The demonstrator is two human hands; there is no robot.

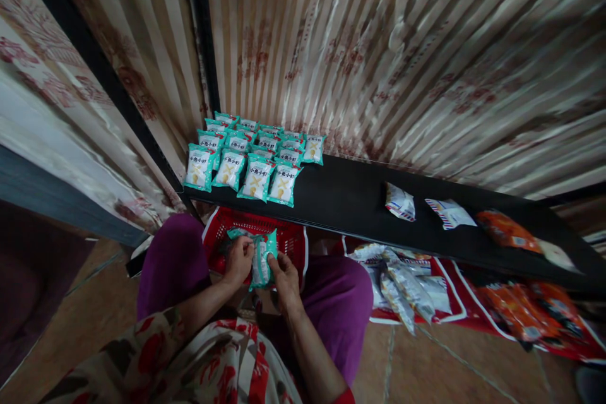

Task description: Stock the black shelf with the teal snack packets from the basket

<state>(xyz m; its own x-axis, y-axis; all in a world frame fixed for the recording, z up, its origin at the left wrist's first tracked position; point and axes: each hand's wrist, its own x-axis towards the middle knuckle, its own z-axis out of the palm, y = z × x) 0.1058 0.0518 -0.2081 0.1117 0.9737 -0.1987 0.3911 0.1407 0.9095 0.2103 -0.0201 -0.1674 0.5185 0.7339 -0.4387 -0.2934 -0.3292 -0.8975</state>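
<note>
Both my hands hold a small stack of teal snack packets (261, 259) over a red plastic basket (293, 240) between my knees. My left hand (238, 260) grips the stack's left side, fingers curled. My right hand (281, 273) pinches its right edge. Ahead, on the left end of a black shelf (350, 196), several matching teal packets (253, 161) lie in neat overlapping rows against the curtain.
A white snack packet (400, 201), a striped white packet (449, 213) and an orange packet (504, 229) lie further right on the shelf. Silver packets (402, 281) and orange packets (525, 312) fill red trays on the floor below. A patterned curtain hangs behind.
</note>
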